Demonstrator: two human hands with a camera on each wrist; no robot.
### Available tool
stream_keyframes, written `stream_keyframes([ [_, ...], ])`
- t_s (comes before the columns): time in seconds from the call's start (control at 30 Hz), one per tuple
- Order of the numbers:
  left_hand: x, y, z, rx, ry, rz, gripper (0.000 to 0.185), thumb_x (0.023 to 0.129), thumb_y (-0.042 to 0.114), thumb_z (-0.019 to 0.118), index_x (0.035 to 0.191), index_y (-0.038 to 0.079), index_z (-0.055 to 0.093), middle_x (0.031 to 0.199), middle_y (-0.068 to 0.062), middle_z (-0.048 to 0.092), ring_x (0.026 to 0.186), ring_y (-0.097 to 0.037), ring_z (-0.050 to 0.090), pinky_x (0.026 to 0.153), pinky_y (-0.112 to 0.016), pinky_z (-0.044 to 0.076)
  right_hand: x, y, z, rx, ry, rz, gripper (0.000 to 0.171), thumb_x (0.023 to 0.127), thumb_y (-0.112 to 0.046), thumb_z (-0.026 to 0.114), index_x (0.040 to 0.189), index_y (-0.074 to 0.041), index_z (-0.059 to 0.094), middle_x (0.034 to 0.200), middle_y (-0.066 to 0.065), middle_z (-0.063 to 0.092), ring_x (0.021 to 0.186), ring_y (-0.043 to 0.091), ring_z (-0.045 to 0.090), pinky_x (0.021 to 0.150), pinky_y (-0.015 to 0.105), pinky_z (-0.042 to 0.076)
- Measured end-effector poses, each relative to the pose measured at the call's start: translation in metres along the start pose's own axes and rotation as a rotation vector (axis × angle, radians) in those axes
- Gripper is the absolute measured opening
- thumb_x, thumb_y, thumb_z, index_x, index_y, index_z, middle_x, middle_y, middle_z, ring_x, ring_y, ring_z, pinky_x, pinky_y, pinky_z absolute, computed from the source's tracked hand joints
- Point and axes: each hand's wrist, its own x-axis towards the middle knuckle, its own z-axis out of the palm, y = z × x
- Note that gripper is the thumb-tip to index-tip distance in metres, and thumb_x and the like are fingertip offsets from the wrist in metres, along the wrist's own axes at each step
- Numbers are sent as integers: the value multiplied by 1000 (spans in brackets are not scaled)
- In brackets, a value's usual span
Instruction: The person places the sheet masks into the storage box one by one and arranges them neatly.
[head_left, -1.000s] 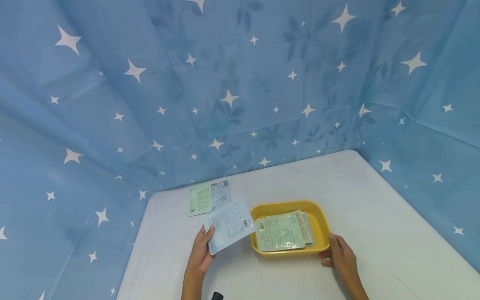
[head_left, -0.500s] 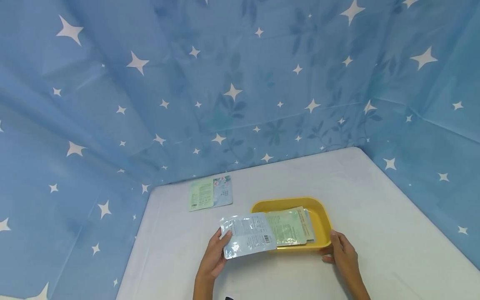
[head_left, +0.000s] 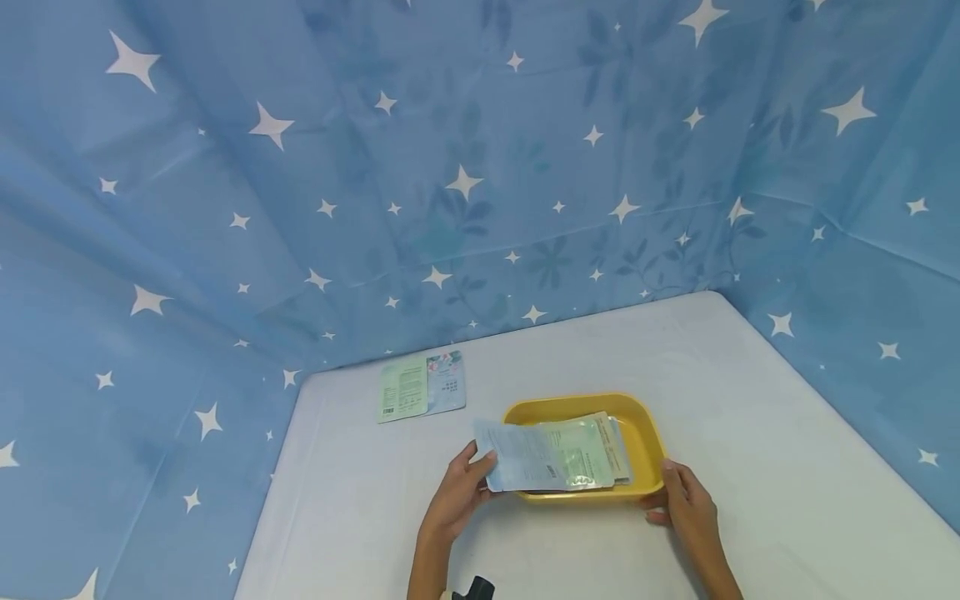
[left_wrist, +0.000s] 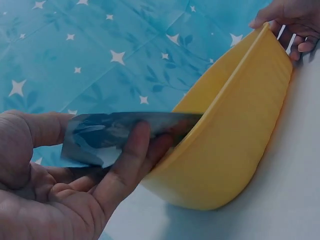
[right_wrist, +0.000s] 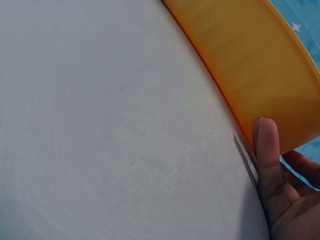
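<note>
My left hand (head_left: 456,496) pinches a flat light blue sheet mask packet (head_left: 517,460) by its left end. In the head view the packet's right part overlaps a pale green packet (head_left: 588,458) inside the yellow plastic basin (head_left: 643,446). In the left wrist view the shiny packet (left_wrist: 95,140) reaches over the basin's rim, fingers close to the wall. At the basin's right front corner, my right hand (head_left: 690,504) grips it, thumb at the rim and fingers curled below. The right wrist view has this hand (right_wrist: 280,190) against the basin's outer wall (right_wrist: 250,60).
Two more packets, one green (head_left: 403,390) and one blue with a floral print (head_left: 446,383), overlap on the white table (head_left: 750,417) at back left. A beige-edged packet (head_left: 615,454) peeks out under the green one in the basin. Star-patterned blue cloth (head_left: 480,167) hangs behind.
My left hand has carried the light blue packet rightward from beside the basin to over its left part. The right hand has kept its grip on the basin's corner.
</note>
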Motion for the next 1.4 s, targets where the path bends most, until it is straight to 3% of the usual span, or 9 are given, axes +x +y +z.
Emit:
stream_keyframes([
  [0.27,13,5,16,22,6,22,55,103,25,50,151,6,31,131,-19,62,113,-24,66,92,-38,55,2,3,-2,14,-10,-15,72,100,-60,31,140,-1,40,82,6,70,67,9,68,62,26,59],
  [0.43,20,7,34,72,85,45,65,103,22,48,156,8,13,146,-21,47,123,-31,59,98,-44,52,2,3,-3,17,-13,-13,71,100,-60,32,140,-1,40,83,7,70,67,10,68,62,26,59],
  [0.53,26,7,46,167,140,52,72,102,23,49,157,9,5,157,-19,32,138,-36,44,111,-52,38,2,2,-4,17,-11,-18,70,100,-59,32,139,-1,41,83,7,70,67,10,68,61,27,59],
  [0.6,30,6,53,230,164,58,76,102,24,50,157,7,1,161,-18,21,146,-36,29,118,-55,23,2,1,-4,19,-10,-19,70,100,-59,32,138,-1,42,83,7,70,66,10,68,61,27,59],
  [0.67,34,4,59,271,182,57,79,101,25,51,156,5,-2,163,-16,14,150,-36,18,120,-56,9,2,1,-4,19,-11,-18,71,100,-60,32,138,-2,42,83,6,70,66,10,68,61,27,59],
  [0.73,36,3,63,295,198,56,81,101,26,52,156,3,-4,164,-17,10,150,-38,13,120,-58,4,2,1,-4,17,-17,-13,72,99,-61,32,139,-2,41,83,6,70,67,10,68,62,27,59],
  [0.87,37,1,69,348,227,48,84,100,32,53,156,5,-4,164,-18,7,150,-40,8,119,-60,4,1,2,-4,12,-24,-1,75,99,-62,31,141,-1,39,87,7,69,69,11,68,63,27,59],
  [1.07,37,3,69,380,201,95,85,99,42,53,158,11,0,165,-14,2,151,-37,1,120,-60,4,0,3,-3,18,-26,-7,76,99,-63,31,141,0,38,86,7,69,69,10,68,63,27,59],
  [1.4,37,9,70,474,160,115,80,91,59,56,156,24,23,164,-11,15,150,-40,13,117,-63,15,2,3,-2,33,-32,-13,73,100,-60,32,141,-1,38,82,5,70,68,9,68,62,27,59],
])
